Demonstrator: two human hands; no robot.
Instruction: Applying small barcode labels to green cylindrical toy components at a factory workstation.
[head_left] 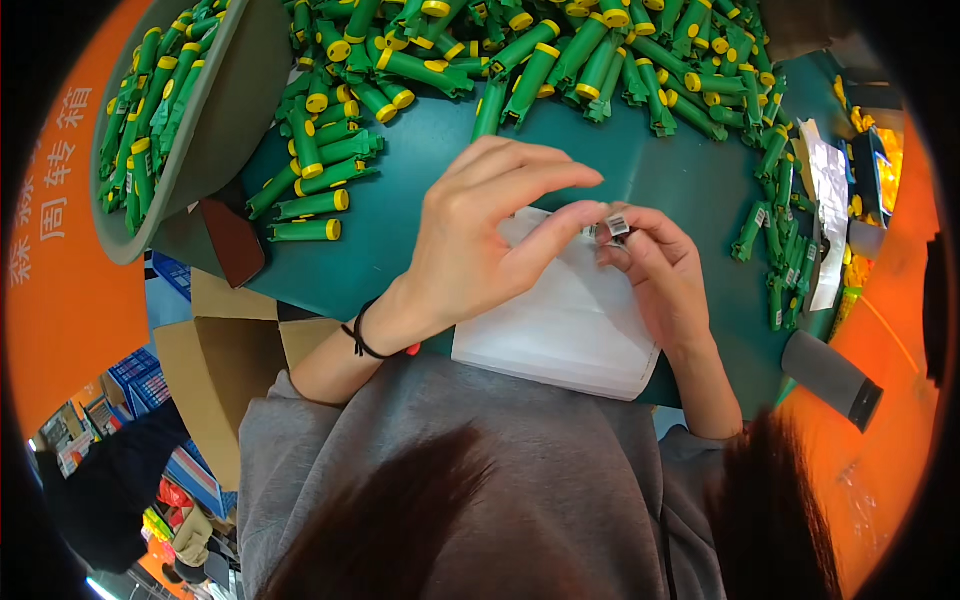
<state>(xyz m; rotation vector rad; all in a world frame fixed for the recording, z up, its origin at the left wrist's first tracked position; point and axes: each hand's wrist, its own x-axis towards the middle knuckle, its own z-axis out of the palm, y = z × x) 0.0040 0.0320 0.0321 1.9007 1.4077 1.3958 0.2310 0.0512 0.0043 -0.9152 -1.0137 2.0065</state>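
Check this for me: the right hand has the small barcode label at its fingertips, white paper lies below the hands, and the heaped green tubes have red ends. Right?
Not quite: the heaped green tubes have yellow ends, not red, as the head view shows. The right hand does have the small barcode label, and white paper lies below.

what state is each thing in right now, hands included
left hand: open, thumb and forefinger apart
right hand: pinching the barcode label
barcode label: held at the right fingertips
white sheet: lying beneath the hands
green tubes with yellow ends: many heaped loosely on the table
grey bin: holding more green tubes
cardboard box: open
grey cylinder: upright or lying, cannot tell
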